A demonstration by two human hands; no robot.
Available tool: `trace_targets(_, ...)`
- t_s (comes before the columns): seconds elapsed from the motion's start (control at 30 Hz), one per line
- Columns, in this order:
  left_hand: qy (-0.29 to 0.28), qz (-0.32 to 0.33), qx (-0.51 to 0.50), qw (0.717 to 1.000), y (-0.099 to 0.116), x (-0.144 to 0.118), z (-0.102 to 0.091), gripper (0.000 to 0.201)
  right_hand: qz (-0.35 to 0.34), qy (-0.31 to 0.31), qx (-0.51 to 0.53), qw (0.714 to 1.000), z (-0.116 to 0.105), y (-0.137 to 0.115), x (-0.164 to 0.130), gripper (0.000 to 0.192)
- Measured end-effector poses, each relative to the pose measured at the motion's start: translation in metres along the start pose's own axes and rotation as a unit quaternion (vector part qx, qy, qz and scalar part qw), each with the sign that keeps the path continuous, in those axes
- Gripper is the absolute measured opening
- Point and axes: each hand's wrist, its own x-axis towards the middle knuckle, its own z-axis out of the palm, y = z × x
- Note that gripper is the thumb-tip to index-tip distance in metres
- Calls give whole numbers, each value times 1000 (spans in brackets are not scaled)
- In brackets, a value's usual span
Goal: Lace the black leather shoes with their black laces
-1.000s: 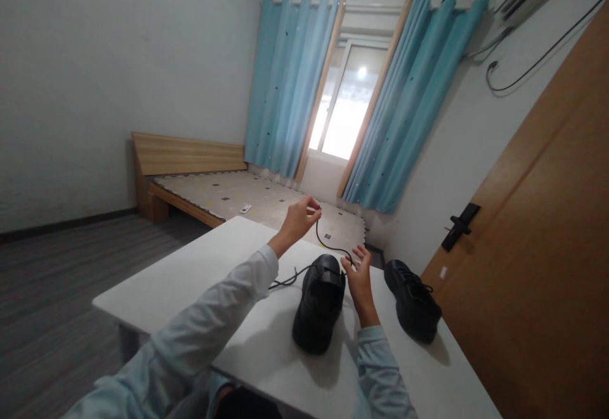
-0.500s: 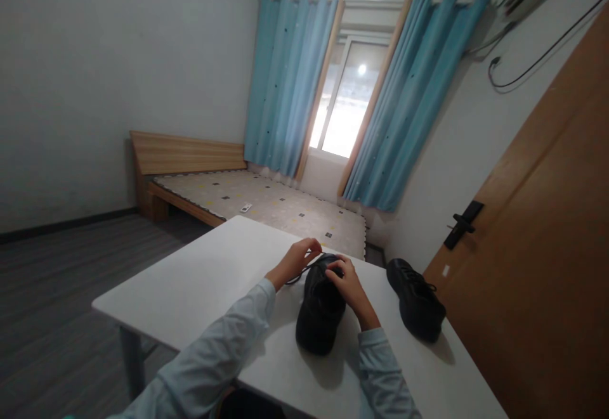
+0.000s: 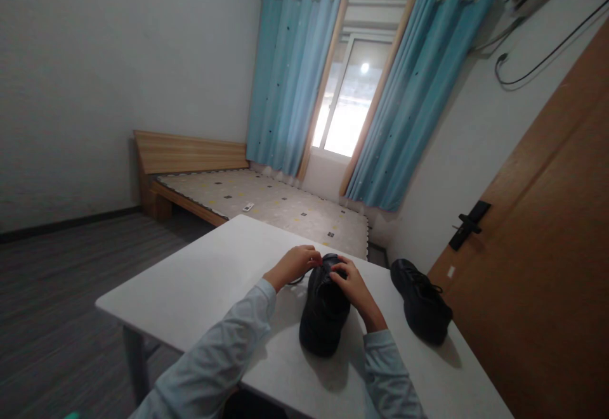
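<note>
A black shoe (image 3: 323,324) stands on the white table (image 3: 200,279), its heel toward me and its toe pointing away. My left hand (image 3: 299,262) is at the left side of its lacing, fingers pinched together on a black shoelace (image 3: 297,280), part of which loops out below the hand. From the right, my right hand (image 3: 349,279) rests on the shoe's upper beside the opening, with thumb and fingers closed on it. Exactly what lies between those fingertips is too small to see. A second black shoe (image 3: 421,305), laced, stands apart near the table's right edge.
Beyond the table is a bed (image 3: 266,197) with a wooden headboard, and a small white remote (image 3: 248,206) lies on it. A wooden door (image 3: 537,267) with a black handle stands close on the right. Blue curtains (image 3: 295,83) flank the window.
My left hand has moved slightly down and closer to the shoe; the lace strand stretched between hand and shoe no longer shows. The right hand stays at the upper. The view has shifted slightly.
</note>
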Motion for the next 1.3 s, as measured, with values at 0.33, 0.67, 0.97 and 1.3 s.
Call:
trace_targets(0.33,-7,-28,12,1000,-1,1,6,8,-9,-7,-14,1000,2,-1,3,23)
trace_targets(0.67,-11,-36,-49,998,-1,1,9,12,-10,34,-55,998,6,-7,-3,20)
trace_targets(0.97,-4,-13,-142,990,0,-4,7,16,-20,64,-51,996,9,-10,-4,4)
trace_targets(1.3,131,-128,58,981,1,-2,1,22,-15,96,-64,993,10,-13,-4,8)
